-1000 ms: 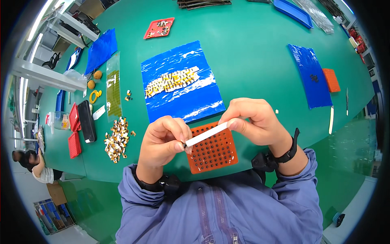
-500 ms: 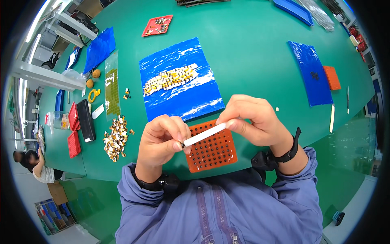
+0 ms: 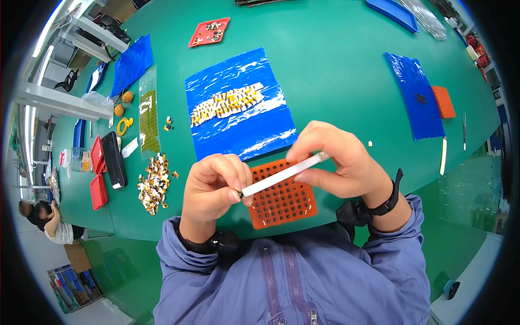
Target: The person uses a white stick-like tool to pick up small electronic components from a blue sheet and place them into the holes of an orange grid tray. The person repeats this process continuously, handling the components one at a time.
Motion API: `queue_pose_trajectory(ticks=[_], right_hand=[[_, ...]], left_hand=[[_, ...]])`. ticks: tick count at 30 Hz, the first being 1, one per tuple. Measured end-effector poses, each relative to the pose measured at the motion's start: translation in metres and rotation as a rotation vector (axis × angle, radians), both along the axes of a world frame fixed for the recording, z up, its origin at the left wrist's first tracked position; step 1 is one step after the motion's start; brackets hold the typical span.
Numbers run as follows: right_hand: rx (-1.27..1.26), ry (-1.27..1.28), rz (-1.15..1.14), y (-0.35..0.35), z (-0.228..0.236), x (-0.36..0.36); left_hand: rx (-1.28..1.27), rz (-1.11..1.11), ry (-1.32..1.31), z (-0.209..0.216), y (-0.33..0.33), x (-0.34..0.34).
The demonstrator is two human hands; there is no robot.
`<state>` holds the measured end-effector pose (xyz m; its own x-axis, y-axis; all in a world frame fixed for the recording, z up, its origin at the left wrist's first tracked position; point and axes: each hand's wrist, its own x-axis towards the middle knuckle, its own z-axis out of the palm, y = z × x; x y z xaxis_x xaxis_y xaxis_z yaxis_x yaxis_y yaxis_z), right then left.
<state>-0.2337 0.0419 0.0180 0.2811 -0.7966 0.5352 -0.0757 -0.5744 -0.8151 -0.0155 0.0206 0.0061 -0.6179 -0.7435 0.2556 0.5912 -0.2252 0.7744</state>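
A slim white strip [image 3: 279, 177] slants between my hands, its right end raised. My right hand [image 3: 344, 162] has its thumb and fingers closed round the right part, and the tip sticks out into the palm. Thumb and fingertips of my left hand [image 3: 214, 181] pinch a tiny dark piece [image 3: 241, 194] at the strip's lower left end; its kind is too small to make out. Just below lies an orange tray [image 3: 310, 218] with rows of small black round pieces, partly covered by both hands and the strip.
Beyond the tray lies a blue sheet [image 3: 238, 140] carrying rows of small white-and-yellow parts. A loose heap of similar parts [image 3: 154, 184] is to the left, near a black case [image 3: 114, 160] and yellow scissors [image 3: 124, 127]. Another blue sheet [image 3: 409, 92], an orange tray [image 3: 443, 102] and tweezers [image 3: 464, 131] are right.
My right hand's fingers have shifted along the white strip, so its right tip now shows past them. The left hand keeps its pinch at the other end, almost unmoved.
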Motion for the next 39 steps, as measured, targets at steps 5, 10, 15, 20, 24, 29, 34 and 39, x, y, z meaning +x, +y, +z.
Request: queue_pose_trajectory(ticks=[5,10,15,20,24,29,34,39], right_hand=[[0.043,0.178,0.063,-0.001,0.006,-0.01],[0.184,0.129,0.059,0.002,0.006,-0.009],[-0.099,-0.034,-0.019,-0.004,0.002,-0.012],[-0.144,-0.094,-0.042,0.008,0.003,-0.009],[-0.244,-0.017,0.034,0.01,0.004,-0.006],[-0.244,0.05,0.056,0.014,0.002,-0.001],[-0.247,0.086,0.035,0.014,0.002,0.002],[-0.135,0.059,0.067,0.011,0.003,-0.003]], left_hand=[[-0.042,0.016,-0.043,-0.001,0.0,0.001],[-0.129,0.141,-0.083,0.001,0.0,0.0],[-0.135,0.36,-0.169,-0.002,-0.001,-0.003],[-0.26,0.458,-0.345,-0.004,-0.004,-0.002],[-0.279,0.396,-0.442,-0.004,-0.003,-0.003],[-0.244,0.36,-0.512,-0.002,0.0,-0.006],[-0.207,0.321,-0.588,0.002,0.003,-0.006],[-0.191,0.321,-0.583,0.0,0.004,-0.006]])
